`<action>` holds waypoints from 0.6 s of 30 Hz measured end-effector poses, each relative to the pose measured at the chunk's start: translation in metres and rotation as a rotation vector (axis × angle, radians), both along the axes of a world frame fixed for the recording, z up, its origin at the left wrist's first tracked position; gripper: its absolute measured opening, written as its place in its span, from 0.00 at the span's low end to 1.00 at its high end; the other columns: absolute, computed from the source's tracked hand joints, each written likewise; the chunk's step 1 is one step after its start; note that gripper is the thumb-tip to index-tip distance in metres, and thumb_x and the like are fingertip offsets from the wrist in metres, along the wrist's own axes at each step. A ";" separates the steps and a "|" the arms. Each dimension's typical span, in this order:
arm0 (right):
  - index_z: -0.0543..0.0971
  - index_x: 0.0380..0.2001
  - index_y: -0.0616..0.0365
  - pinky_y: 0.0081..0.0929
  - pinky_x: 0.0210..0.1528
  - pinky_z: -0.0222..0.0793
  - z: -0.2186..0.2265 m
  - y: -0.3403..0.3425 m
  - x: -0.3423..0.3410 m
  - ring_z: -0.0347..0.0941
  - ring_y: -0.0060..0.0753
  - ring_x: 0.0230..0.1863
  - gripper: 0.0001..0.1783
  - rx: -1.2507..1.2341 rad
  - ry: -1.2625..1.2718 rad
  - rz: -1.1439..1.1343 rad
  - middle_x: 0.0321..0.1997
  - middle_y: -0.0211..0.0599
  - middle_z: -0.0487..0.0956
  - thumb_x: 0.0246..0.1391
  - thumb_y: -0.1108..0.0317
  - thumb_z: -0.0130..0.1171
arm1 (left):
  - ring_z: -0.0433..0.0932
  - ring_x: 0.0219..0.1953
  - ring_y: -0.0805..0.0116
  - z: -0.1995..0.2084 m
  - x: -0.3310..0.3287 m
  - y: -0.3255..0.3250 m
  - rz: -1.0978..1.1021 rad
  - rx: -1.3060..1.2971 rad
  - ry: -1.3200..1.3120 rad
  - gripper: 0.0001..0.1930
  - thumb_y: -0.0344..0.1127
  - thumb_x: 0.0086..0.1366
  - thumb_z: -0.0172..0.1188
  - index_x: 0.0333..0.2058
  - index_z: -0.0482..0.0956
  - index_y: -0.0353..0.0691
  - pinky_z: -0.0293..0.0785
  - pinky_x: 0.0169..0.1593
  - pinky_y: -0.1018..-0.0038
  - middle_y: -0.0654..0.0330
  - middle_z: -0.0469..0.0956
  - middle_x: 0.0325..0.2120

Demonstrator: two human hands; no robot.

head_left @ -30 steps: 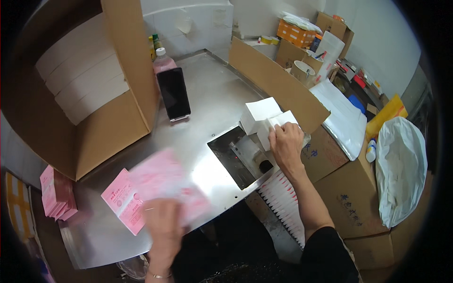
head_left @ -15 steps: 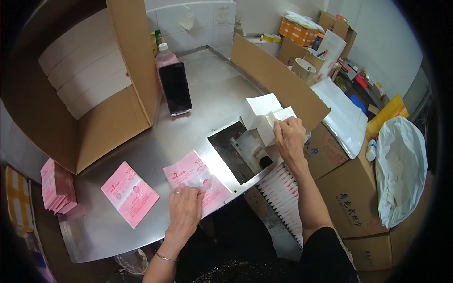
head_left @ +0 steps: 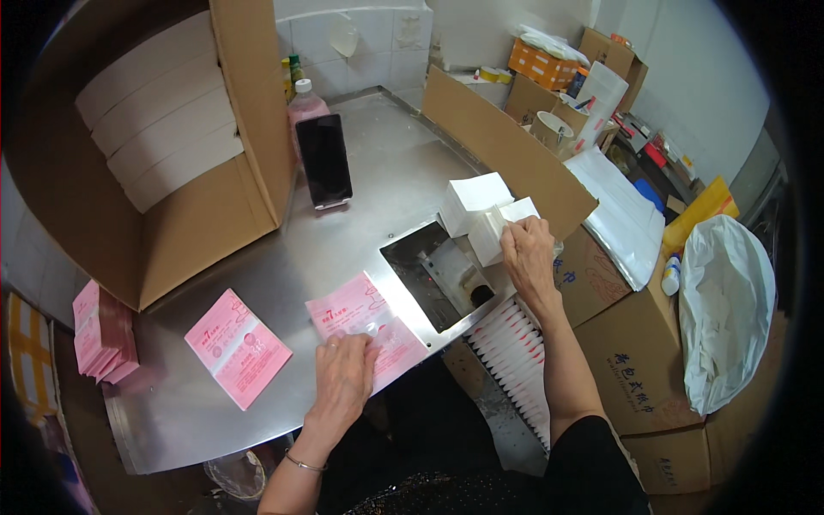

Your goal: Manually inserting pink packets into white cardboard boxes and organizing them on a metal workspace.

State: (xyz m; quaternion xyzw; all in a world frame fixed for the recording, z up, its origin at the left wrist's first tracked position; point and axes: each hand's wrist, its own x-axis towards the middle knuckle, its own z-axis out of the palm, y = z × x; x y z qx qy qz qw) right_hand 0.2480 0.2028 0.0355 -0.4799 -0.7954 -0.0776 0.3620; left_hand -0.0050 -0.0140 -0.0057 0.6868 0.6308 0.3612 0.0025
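Pressing flat on a pink printed packet (head_left: 365, 330), the left hand (head_left: 343, 378) sits at the steel table's (head_left: 378, 172) near edge, fingers spread, not clamped. Right hand (head_left: 528, 257), at about 2 o'clock from the left and well apart from it, rests fingers on a small white tissue stack (head_left: 502, 227), just beside a second white stack (head_left: 474, 199); grip unclear. Between the hands lies a rectangular cutout (head_left: 438, 275) in the tabletop. Another pink packet (head_left: 238, 346) lies at 9 o'clock of the left hand. Black phone (head_left: 324, 160) stands at 12 o'clock against a cardboard box (head_left: 180, 215).
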 end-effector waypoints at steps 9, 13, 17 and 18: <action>0.79 0.50 0.63 0.47 0.52 0.65 -0.001 -0.007 -0.014 0.72 0.50 0.49 0.20 0.187 -0.072 -0.007 0.44 0.48 0.77 0.51 0.75 0.57 | 0.72 0.40 0.53 0.001 -0.001 -0.003 -0.089 -0.070 -0.005 0.08 0.26 0.62 0.62 0.40 0.76 0.35 0.66 0.41 0.64 0.50 0.75 0.37; 0.76 0.52 0.64 0.62 0.63 0.61 -0.018 -0.084 -0.077 0.74 0.54 0.55 0.24 0.207 -0.109 0.510 0.52 0.52 0.77 0.49 0.78 0.54 | 0.72 0.50 0.48 -0.003 -0.010 -0.012 -0.060 0.016 0.047 0.17 0.32 0.56 0.67 0.45 0.77 0.35 0.68 0.45 0.63 0.45 0.72 0.50; 0.78 0.48 0.63 0.77 0.65 0.51 -0.053 -0.148 -0.094 0.75 0.49 0.54 0.20 0.141 -0.249 0.949 0.46 0.47 0.76 0.51 0.68 0.59 | 0.65 0.62 0.40 0.001 -0.020 -0.015 0.104 -0.119 0.174 0.37 0.44 0.44 0.72 0.55 0.75 0.38 0.66 0.50 0.53 0.40 0.63 0.63; 0.78 0.46 0.65 0.78 0.65 0.49 -0.060 -0.126 -0.104 0.75 0.48 0.50 0.20 0.108 -0.269 0.829 0.42 0.48 0.76 0.50 0.65 0.59 | 0.64 0.62 0.39 0.002 -0.009 -0.010 0.153 -0.103 0.159 0.37 0.45 0.44 0.72 0.56 0.75 0.39 0.65 0.51 0.51 0.40 0.62 0.64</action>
